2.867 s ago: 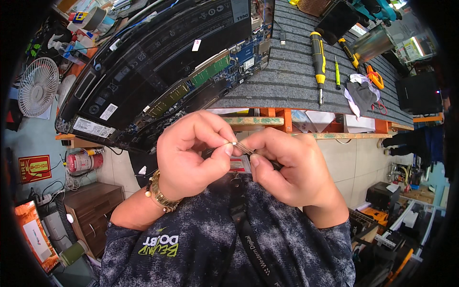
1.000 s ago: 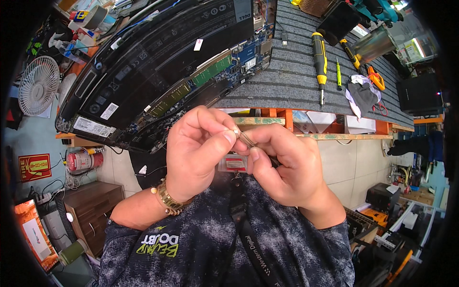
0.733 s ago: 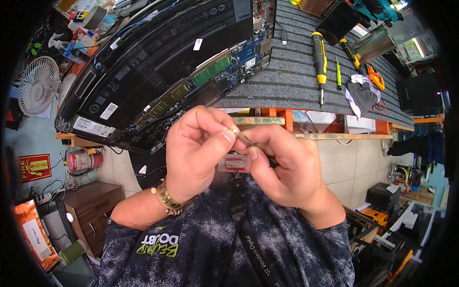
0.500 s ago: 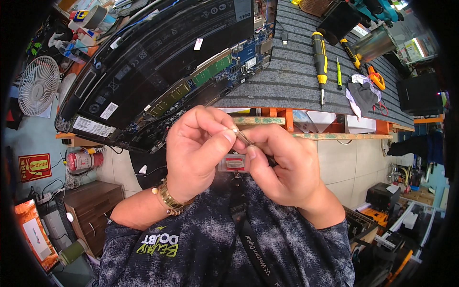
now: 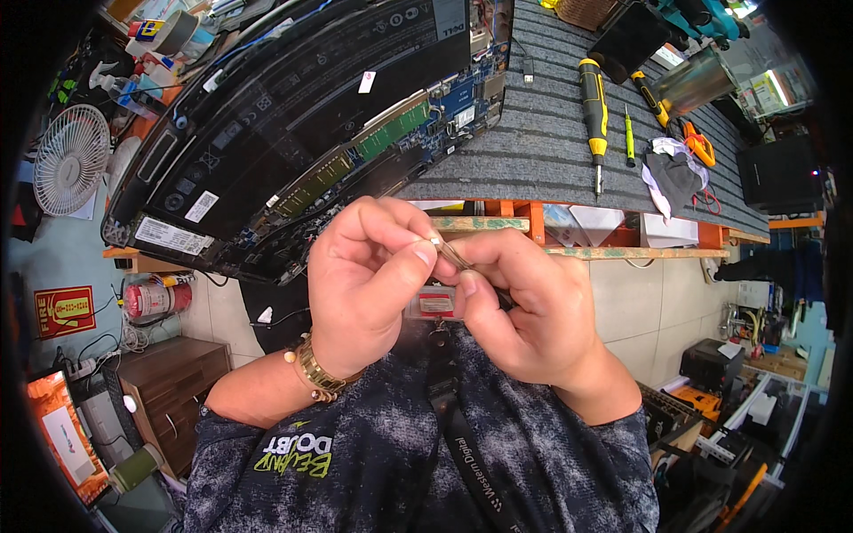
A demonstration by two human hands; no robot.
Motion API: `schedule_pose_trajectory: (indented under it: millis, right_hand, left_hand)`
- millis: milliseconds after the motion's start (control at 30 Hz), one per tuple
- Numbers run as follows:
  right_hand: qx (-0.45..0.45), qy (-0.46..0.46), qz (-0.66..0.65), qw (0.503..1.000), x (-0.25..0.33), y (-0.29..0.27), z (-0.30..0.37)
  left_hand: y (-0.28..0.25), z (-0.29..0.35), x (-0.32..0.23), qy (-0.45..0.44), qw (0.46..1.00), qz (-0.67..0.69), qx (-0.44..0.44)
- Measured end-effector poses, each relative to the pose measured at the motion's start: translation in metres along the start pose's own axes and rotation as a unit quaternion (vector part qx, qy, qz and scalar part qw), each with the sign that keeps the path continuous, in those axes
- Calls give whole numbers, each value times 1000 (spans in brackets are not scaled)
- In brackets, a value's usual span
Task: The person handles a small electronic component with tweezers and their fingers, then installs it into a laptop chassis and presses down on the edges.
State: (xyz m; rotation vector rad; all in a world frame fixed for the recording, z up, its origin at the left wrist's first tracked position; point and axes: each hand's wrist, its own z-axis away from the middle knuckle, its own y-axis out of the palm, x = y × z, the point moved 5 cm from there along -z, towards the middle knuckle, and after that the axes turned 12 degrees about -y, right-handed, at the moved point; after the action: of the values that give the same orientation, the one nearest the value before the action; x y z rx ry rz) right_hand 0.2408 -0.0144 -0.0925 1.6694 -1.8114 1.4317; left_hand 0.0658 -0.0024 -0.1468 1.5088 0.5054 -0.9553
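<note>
In front of my chest, both hands are closed on one small cable. My left hand (image 5: 360, 280) pinches its little white connector (image 5: 435, 242) between thumb and forefinger. From there a few thin wires (image 5: 456, 258) run to my right hand (image 5: 538, 302), whose thumb and curled forefinger grip them. The far end of the cable is hidden in the right hand. Just beyond my left hand, an opened laptop (image 5: 320, 98) lies at a slant on the bench, showing its black battery, a green memory module (image 5: 394, 131) and blue circuit board.
A yellow-black screwdriver (image 5: 593, 111), a slim green screwdriver (image 5: 629, 138), orange-handled scissors (image 5: 699, 144) and a crumpled cloth (image 5: 673, 175) lie on the striped grey mat (image 5: 551, 151). The bench's wooden edge (image 5: 613, 254) passes close beyond my right hand. An ID badge (image 5: 435, 304) hangs below my fingers.
Hardly anything differs. Both hands keep their pinch on the cable, with only a very slight shift of the fingers.
</note>
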Motion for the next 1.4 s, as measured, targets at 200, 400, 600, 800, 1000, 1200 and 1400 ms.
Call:
schedule_pose_trajectory:
  millis: [200,400,600,800,1000,1200,1400]
  right_hand:
    - [-15,-8,-5,1000,2,4,0]
    - [-19,-11,-5,1000,3,6,-1]
    - [-27,-32,8,999,3,9,0]
    - [-33,-47,28,998,5,11,-1]
    - [-56,-32,1,998,2,14,1]
    - [-55,-34,-8,998,2,13,1]
    - [-49,-31,-12,998,0,12,1]
  left_hand:
    - [2,3,-2,57,997,-46,-17]
    - [3,5,-3,83,990,-103,-52]
    - [3,4,-2,38,997,-44,-46]
    - [4,4,-3,20,998,-23,-46]
    - [4,3,-3,68,997,-25,-37]
    - [4,5,-5,101,990,-89,-35]
    - [3,3,-6,91,992,-82,-27]
